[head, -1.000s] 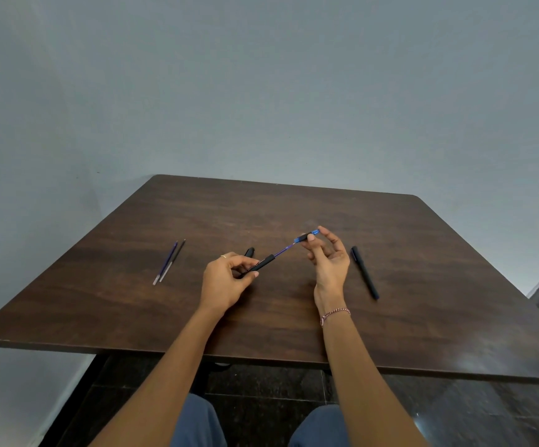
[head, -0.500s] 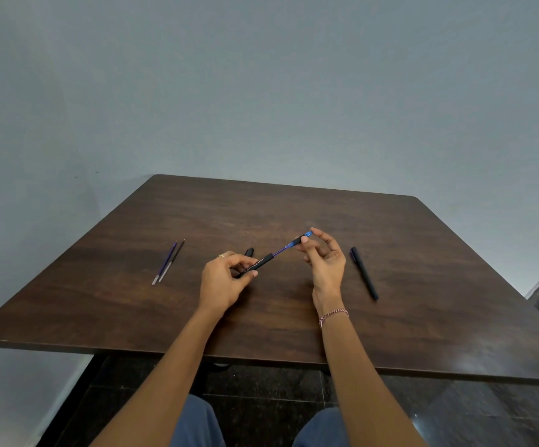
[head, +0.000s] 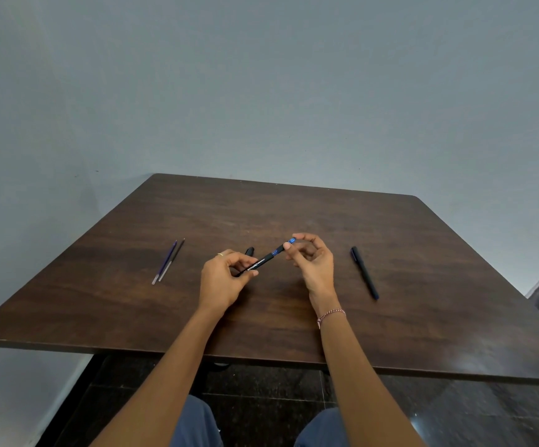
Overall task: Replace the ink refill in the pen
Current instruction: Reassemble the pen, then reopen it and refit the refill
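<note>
Left hand (head: 226,279): fingers curled round the black pen barrel (head: 257,265), held slanted just above the bench (head: 294,214).
Right hand (head: 313,262): pinches the blue end piece (head: 289,241) at the barrel's upper end.
Black cap (head: 249,251): on the bench behind the left hand.
Refills (head: 168,262): two, side by side, far left.
Second pen (head: 364,272): lying to the right.
</note>
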A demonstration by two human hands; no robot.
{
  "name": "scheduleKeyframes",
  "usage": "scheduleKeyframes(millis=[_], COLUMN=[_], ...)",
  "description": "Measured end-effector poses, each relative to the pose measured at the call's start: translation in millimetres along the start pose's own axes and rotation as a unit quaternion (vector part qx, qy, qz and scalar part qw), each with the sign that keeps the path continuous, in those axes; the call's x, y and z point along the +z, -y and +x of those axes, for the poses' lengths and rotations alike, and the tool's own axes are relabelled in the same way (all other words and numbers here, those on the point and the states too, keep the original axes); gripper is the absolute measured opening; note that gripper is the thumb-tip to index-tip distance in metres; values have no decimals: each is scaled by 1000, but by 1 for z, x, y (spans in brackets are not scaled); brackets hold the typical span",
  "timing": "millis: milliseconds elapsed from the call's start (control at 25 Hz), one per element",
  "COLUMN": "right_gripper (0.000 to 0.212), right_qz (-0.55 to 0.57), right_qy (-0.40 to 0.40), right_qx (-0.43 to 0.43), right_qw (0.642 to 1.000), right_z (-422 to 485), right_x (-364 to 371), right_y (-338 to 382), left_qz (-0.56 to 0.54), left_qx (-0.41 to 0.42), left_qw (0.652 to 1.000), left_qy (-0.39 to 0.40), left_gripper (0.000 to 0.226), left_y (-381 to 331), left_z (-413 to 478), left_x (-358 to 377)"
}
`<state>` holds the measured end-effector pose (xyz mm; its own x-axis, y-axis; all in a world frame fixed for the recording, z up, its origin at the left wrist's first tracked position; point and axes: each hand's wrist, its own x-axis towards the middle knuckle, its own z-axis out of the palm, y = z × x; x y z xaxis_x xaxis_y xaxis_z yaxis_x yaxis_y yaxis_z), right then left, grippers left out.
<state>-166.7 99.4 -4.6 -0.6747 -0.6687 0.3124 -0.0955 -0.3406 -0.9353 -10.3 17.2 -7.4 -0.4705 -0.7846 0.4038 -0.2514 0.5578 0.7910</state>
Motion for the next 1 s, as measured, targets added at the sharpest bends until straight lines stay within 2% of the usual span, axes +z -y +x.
scheduleKeyframes(millis=[320, 440, 640, 840, 1000], right_gripper=[21, 22, 50, 51, 44], right_qz=[-17, 9, 119, 54, 36], right_qy=[15, 18, 127, 151, 125], right_qx=[12, 23, 96, 87, 61], right_qw=[1000, 1000, 980, 983, 990], right_z=[0, -1, -2, -4, -6], right_x=[1, 1, -2, 0, 2], right_y=[-1, 1, 3, 3, 4], left_qz=[6, 6, -12, -6, 1], left_qx=[4, 2, 7, 26, 4], left_qw=[1000, 1000, 1000, 1000, 1000], left_qy=[-14, -20, -16, -2, -4], left_gripper=[26, 26, 27, 26, 26], left_y=[-1, -2, -1, 0, 0], left_z=[-1, -1, -3, -2, -2], left_x=[-1, -1, -1, 0, 0])
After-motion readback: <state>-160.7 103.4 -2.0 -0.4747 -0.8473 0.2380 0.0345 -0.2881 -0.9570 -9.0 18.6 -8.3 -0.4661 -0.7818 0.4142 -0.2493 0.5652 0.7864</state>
